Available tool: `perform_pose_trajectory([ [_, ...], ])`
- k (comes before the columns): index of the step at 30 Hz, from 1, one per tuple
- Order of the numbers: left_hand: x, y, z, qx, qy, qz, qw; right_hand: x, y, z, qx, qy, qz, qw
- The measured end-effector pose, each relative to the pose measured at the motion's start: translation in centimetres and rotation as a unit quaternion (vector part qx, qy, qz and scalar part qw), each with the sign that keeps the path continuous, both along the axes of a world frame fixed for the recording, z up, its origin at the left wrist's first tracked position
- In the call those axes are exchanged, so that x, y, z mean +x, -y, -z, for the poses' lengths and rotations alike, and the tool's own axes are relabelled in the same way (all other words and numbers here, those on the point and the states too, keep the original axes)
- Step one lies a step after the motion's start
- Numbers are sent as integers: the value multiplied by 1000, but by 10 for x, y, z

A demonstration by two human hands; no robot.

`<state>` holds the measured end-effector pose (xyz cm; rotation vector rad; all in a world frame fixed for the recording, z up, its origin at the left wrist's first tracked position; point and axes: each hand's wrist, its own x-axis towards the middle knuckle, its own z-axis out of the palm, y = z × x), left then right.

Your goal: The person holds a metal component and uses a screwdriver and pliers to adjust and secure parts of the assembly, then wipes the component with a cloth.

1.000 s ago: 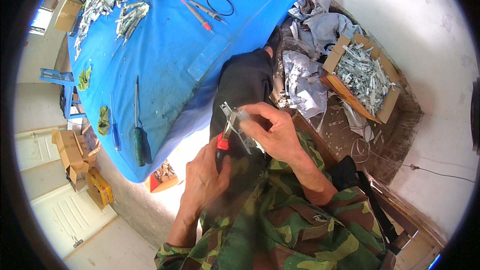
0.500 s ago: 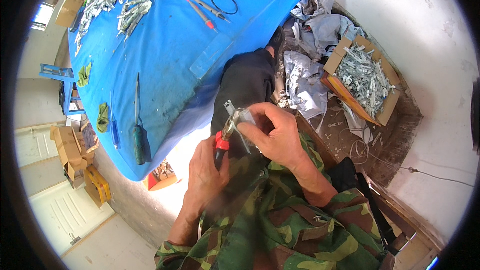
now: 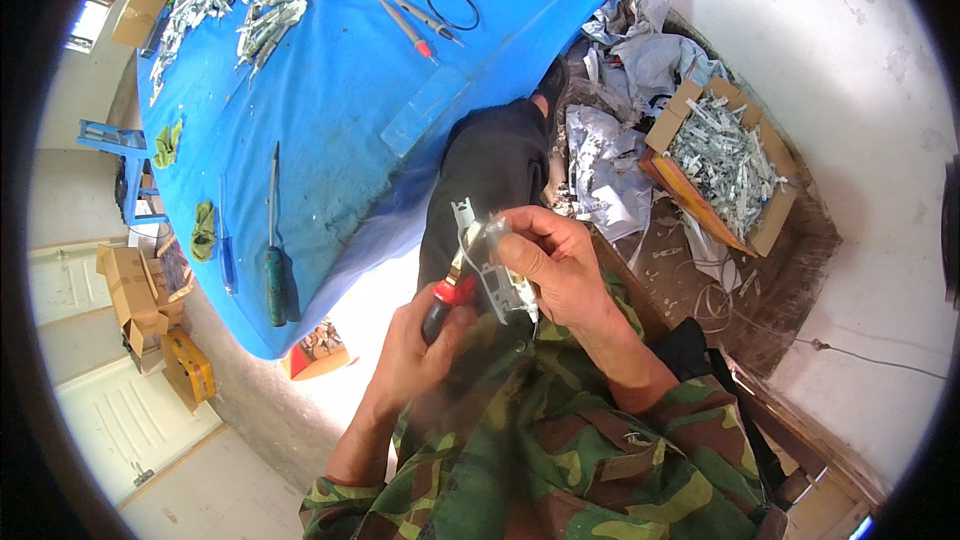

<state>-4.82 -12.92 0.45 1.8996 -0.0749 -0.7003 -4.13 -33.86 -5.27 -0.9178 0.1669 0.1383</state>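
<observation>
In front of my dark trousers, my left hand (image 3: 415, 345) is closed round red-and-black-handled pliers (image 3: 452, 292). Their metal jaws point up and away, touching or just beside a thin, pale slotted strip (image 3: 486, 275). My right hand (image 3: 560, 265) pinches a small silvery part (image 3: 522, 290) between thumb and fingers, close against that strip. Whether strip and part are joined I cannot tell; fingertips hide some of them.
A blue-covered table (image 3: 330, 130) bears a heap of silvery strips (image 3: 225, 0), a green-handled screwdriver (image 3: 275, 270), test probes (image 3: 410, 35) and a clear flat piece (image 3: 425, 110). At right, an open carton (image 3: 770, 225) holds many pale strips beside crumpled plastic bags (image 3: 610, 165).
The pliers have tilted rightward and the slotted strip shows more fully beside them. My right hand has turned slightly, bringing the silvery part into view below its fingers.
</observation>
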Motion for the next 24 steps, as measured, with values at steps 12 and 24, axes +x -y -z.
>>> perform_pose_trajectory([
  [12, 2, 6, 6, 148, 188, 27, 971, -2, 0, 0, -357, 74, 18, 931],
  [24, 0, 7, 9, 152, 235, 40, 959, -3, 2, 2, -324, 96, 17, 941],
])
